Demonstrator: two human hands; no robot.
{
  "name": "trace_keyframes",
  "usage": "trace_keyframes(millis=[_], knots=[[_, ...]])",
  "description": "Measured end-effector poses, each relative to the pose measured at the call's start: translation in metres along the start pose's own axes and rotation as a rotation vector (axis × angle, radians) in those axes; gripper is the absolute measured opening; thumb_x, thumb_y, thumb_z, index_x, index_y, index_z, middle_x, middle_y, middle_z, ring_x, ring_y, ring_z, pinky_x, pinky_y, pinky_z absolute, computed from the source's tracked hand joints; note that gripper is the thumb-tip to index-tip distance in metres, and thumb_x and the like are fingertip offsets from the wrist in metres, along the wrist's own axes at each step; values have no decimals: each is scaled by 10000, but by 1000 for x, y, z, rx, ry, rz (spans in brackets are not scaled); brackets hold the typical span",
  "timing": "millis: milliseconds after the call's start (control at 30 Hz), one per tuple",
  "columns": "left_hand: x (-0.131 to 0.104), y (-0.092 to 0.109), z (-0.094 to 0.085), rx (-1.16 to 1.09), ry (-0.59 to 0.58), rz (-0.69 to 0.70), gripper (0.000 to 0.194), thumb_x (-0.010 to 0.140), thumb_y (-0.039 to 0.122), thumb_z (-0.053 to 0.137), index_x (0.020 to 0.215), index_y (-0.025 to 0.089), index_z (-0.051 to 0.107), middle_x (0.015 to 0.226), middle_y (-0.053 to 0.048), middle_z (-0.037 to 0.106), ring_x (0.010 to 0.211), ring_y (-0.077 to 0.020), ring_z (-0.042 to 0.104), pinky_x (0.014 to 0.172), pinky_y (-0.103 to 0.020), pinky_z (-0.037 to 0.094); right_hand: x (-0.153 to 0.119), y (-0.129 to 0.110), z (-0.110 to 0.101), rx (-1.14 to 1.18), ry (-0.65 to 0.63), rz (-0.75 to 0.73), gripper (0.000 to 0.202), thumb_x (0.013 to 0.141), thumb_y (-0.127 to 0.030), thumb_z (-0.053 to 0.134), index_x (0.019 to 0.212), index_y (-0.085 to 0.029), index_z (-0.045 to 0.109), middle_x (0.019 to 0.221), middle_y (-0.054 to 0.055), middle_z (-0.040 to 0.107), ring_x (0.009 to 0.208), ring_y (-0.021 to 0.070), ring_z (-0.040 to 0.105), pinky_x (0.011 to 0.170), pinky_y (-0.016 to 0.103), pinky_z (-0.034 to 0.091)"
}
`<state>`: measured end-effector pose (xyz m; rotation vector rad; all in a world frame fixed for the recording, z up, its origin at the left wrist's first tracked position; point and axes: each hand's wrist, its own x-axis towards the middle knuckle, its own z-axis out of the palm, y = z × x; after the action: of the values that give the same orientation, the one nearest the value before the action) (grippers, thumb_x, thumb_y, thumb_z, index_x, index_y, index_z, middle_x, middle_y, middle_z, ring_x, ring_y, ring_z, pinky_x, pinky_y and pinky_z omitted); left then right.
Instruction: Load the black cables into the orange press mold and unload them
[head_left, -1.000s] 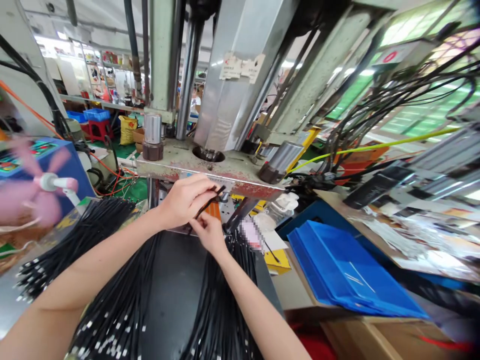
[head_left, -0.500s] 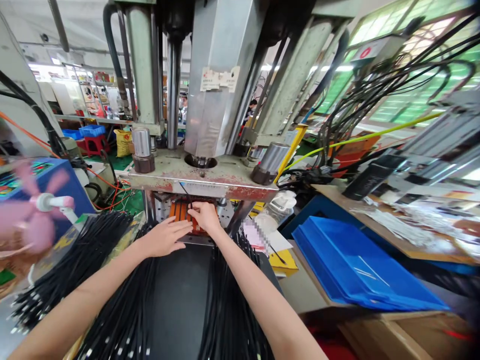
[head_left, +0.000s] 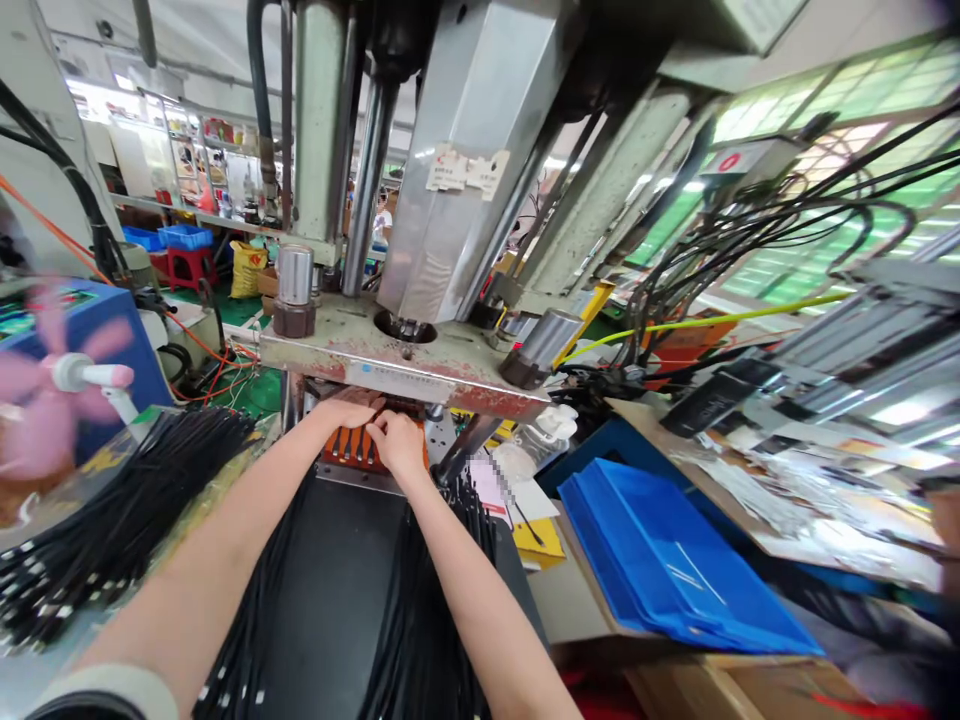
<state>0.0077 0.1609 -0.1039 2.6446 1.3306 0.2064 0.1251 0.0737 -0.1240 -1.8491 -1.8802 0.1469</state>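
An orange slotted fixture (head_left: pixel 349 446) lies on the bed of the press, with dark cable ends in its slots. My left hand (head_left: pixel 349 409) reaches across the back of it, just beneath the press plate. Its fingers look stretched out to the right, though the tips are partly hidden. Thumb and fingers of my right hand (head_left: pixel 399 440) are pinched together over the fixture's right half, at a black cable that is mostly covered. Bundles of black cables (head_left: pixel 420 610) hang toward me on both sides of a black surface (head_left: pixel 326 590).
The press plate (head_left: pixel 405 375) sits low over my hands, between steel posts. More cables (head_left: pixel 112 510) lie on the left, near a spinning pink fan (head_left: pixel 71 375). Blue trays (head_left: pixel 675 560) stand at right, above a cardboard box (head_left: pixel 720 690).
My left hand has moved forward from the fixture's front left to its back, under the plate. My right hand has come slightly lower and stays pinched. The view has shifted a little.
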Motion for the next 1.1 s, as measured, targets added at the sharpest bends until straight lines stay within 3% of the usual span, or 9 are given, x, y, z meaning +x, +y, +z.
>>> trace_keyframes(millis=[133,267,333,433,633,767,867,1000,1100], knots=[[-25,3,1,-20,89,12,482,996,384,210,1284,166,529,1363,-93,549,1263,-208,498,1062,-331,349,-13,17,-11,83,63,-120,106,888,-250,593,954,-197,656,894,49,644,835,171,608,790,259,414],[-101,-4,22,18,311,-8,475,999,355,188,1302,149,490,1363,-114,528,1270,-201,479,1065,-323,361,-74,65,-29,-99,111,-22,219,952,-305,492,891,-168,652,865,99,669,813,211,644,738,289,445],[-139,-13,37,132,318,-199,430,974,390,281,1141,131,581,1148,-168,633,1109,-276,590,941,-395,454,-105,87,-34,-321,-62,150,318,952,-388,484,821,-162,666,812,140,682,760,258,668,663,320,443],[-169,-30,54,199,99,-477,355,935,368,369,1006,111,603,929,-192,670,907,-324,662,775,-421,497,-133,103,-34,-399,-343,231,323,937,-390,507,789,-162,681,796,150,705,785,283,691,635,311,424],[-163,-58,40,92,43,-463,295,962,292,301,967,162,566,914,-119,691,891,-245,679,769,-319,478,-134,104,-36,-154,-262,290,284,944,-326,482,751,-198,647,758,66,714,817,245,689,657,282,398],[-162,-49,32,54,73,-386,303,982,341,284,988,180,541,944,-91,683,921,-230,667,810,-314,465,-132,112,-36,17,-177,318,159,906,-274,516,946,-171,630,697,38,706,810,242,686,691,288,415],[-163,-36,42,66,71,-350,280,920,416,463,1021,169,548,993,-126,669,945,-276,655,798,-350,467,-134,115,-35,56,-71,314,346,827,-269,580,1134,-108,581,764,62,714,836,269,676,695,313,425],[-160,-32,56,64,107,-374,170,914,268,453,950,154,574,936,-144,669,874,-268,659,749,-348,457,-138,102,-45,257,23,175,281,861,-381,501,975,-160,631,751,55,694,690,221,649,646,301,433],[-159,-39,52,17,140,-363,179,923,274,436,843,188,571,782,-60,664,757,-203,645,694,-289,437,-140,78,-56,351,-67,32,297,898,-433,454,776,-203,597,618,13,634,567,178,589,570,268,391]])
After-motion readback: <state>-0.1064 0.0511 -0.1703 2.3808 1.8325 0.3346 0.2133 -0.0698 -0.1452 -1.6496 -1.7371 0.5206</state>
